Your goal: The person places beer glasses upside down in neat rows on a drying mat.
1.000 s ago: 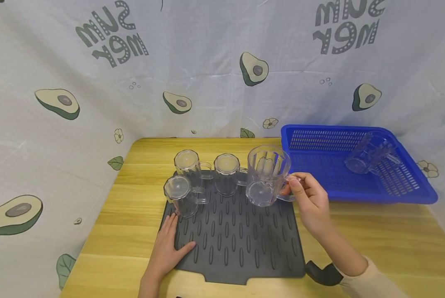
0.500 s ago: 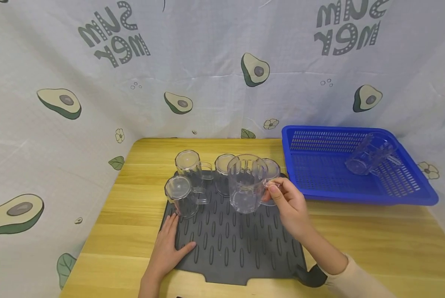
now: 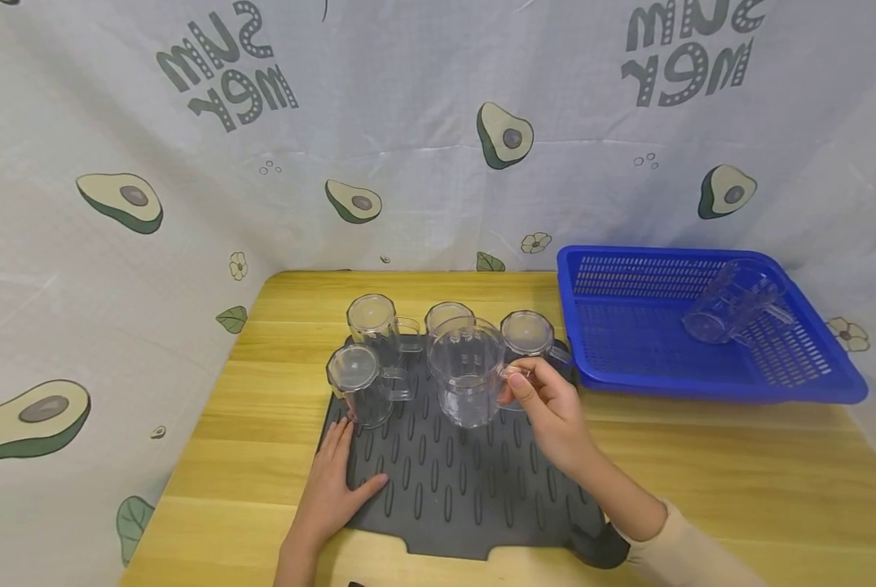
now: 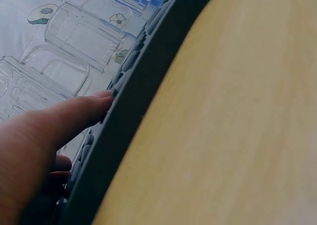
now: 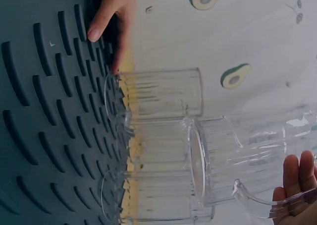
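My right hand [image 3: 555, 416] grips the handle of a clear plastic mug [image 3: 467, 379], thumb on top. The mug is upright, rim up, over the dark grey drying mat [image 3: 452, 505]; in the right wrist view, a gap shows between the mug's base [image 5: 198, 163] and the mat. Several matching mugs stand upside down on the mat, among them a front-left mug [image 3: 353, 371], a back-left mug [image 3: 371, 314] and a back-right mug [image 3: 527, 333]. A middle one is partly hidden behind the held mug. My left hand [image 3: 331, 485] rests on the mat's left edge, fingers straight, thumb [image 4: 84, 113] spread.
A blue plastic basket [image 3: 628, 383] stands at the right back of the wooden table [image 3: 217, 456], with one clear mug [image 3: 724, 306] tilted inside. A white cloth [image 3: 423, 122] printed with avocados hangs behind and beside the table.
My right hand has carried the upright mug left and nearer to me, uncovering the back-right upside-down mug and overlapping the middle one. My left hand has stayed in place.
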Demonstrator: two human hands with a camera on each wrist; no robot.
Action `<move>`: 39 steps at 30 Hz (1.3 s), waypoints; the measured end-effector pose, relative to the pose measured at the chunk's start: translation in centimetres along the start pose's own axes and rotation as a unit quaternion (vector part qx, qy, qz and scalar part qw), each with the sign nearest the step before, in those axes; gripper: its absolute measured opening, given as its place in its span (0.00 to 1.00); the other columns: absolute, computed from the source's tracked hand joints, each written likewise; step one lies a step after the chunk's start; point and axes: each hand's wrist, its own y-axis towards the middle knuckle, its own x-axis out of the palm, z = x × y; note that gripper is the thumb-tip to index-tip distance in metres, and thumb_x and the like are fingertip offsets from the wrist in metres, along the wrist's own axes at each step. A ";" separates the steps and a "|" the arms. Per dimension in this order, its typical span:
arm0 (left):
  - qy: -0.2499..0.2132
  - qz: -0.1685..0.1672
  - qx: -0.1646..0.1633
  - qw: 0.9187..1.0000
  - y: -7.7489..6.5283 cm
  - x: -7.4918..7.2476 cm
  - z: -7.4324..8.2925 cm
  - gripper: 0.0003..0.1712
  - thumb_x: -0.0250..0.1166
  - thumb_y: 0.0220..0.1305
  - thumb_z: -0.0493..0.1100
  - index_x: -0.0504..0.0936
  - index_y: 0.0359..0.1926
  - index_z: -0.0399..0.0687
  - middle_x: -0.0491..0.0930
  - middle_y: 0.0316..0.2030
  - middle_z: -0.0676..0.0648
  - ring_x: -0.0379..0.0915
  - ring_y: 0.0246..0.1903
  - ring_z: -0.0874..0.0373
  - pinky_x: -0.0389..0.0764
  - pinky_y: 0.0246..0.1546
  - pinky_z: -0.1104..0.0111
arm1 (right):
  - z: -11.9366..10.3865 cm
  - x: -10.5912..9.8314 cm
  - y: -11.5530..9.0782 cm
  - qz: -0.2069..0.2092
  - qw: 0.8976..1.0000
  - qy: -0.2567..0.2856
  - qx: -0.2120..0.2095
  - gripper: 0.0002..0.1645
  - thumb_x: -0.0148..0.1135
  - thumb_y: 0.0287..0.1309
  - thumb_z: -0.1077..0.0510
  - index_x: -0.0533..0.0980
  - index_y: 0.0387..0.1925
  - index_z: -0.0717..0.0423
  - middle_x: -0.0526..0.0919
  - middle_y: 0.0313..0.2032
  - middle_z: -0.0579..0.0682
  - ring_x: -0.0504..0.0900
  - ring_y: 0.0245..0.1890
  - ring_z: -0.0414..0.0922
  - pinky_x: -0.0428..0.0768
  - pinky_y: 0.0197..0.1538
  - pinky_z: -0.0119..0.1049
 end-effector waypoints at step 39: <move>-0.552 -0.239 -0.030 0.798 3.3 0.3 10.9 0.46 0.23 0.76 0.63 0.60 0.67 0.24 0.74 0.57 0.30 0.74 0.57 0.46 0.68 0.62 0.51 | 0.5 0.6 -0.9 -0.038 0.998 -0.040 -0.019 0.08 0.49 0.65 0.75 0.74 0.40 0.68 0.77 0.26 0.51 0.77 0.29 0.39 0.78 0.36 0.28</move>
